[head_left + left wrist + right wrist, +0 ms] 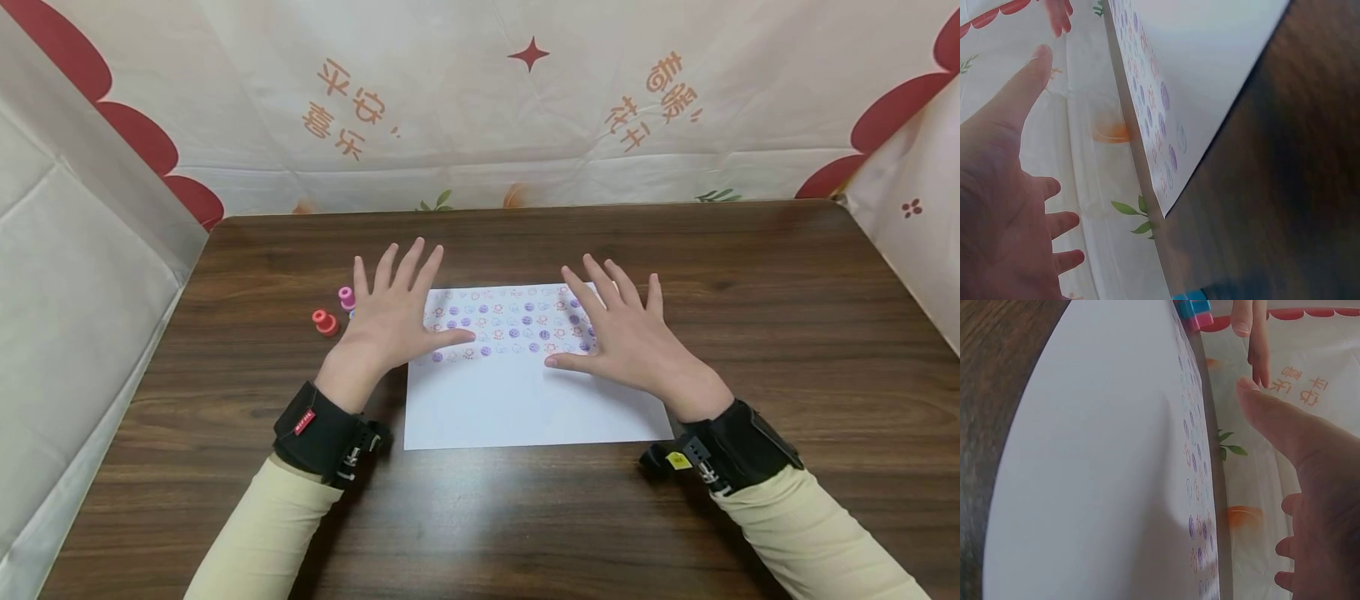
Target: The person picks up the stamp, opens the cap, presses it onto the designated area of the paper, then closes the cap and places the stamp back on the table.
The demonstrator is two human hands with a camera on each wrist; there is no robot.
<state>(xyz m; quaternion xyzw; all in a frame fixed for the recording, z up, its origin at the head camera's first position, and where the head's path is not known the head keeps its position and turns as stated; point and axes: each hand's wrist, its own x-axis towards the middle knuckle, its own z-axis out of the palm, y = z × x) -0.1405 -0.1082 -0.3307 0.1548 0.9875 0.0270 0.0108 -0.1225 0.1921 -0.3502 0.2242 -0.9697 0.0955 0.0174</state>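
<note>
A white sheet of paper (517, 404) lies on the brown table, its far half covered in rows of small purple, red and blue stamped prints (513, 319). My left hand (397, 312) hovers over the sheet's left edge with fingers spread and nothing in it. Over the right part of the paper, my right hand (626, 337) is likewise spread and holds nothing. Both thumbs point inward across the sheet. Left of the left hand stand a red stamper (325, 322) and a pink-purple one (347, 297); a blue one is mostly hidden behind that hand.
The wooden table (495, 517) reaches back to a white patterned cloth (465, 100) hanging behind it. More cloth (75, 250) hangs along the left side. Each wrist wears a black band (318, 433) with a small camera.
</note>
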